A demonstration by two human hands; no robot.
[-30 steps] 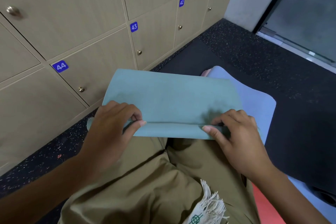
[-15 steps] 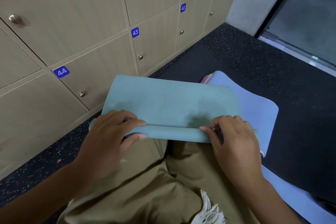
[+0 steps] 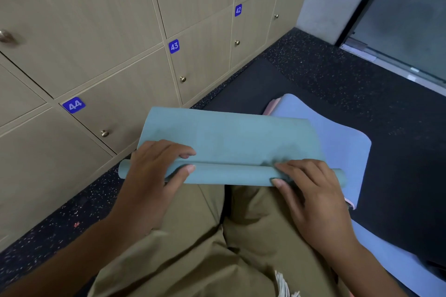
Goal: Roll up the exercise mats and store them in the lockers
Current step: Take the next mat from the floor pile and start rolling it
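So the teal exercise mat (image 3: 231, 137) is lying across the person's lap, on top of their khaki trousers (image 3: 205, 243), with the near edge already wound into a thin tight roll that runs left to right just above the knees. The rest of the mat is still flat and stretches away toward the lockers (image 3: 96, 31). Both hands are on that rolled part, one near each end. The left hand (image 3: 154, 176) sits close to the left end of the roll, fingers curled over the top and the thumb tucked underneath at the front, so its grip is wrapped right around the roll; a short stub of the roll pokes out past it to the left. The right hand (image 3: 313, 190) is near the right end doing pretty much the same thing, fingertips pressed onto the top of the roll and thumb against the front edge, pinching it. Both wrists are bent down and the forearms come in from the bottom corners, angled inward. Under and just right of the teal one there's a light blue mat (image 3: 342, 142) spread on the black floor mat (image 3: 398, 176), with a bit of a pink mat (image 3: 274, 106) peeking out beneath its far corner. The lockers are closed, wood-look doors with small round knobs and blue number tags 44, 43, 42 and 41, sitting along the speckled dark floor (image 3: 48, 231) to the left.
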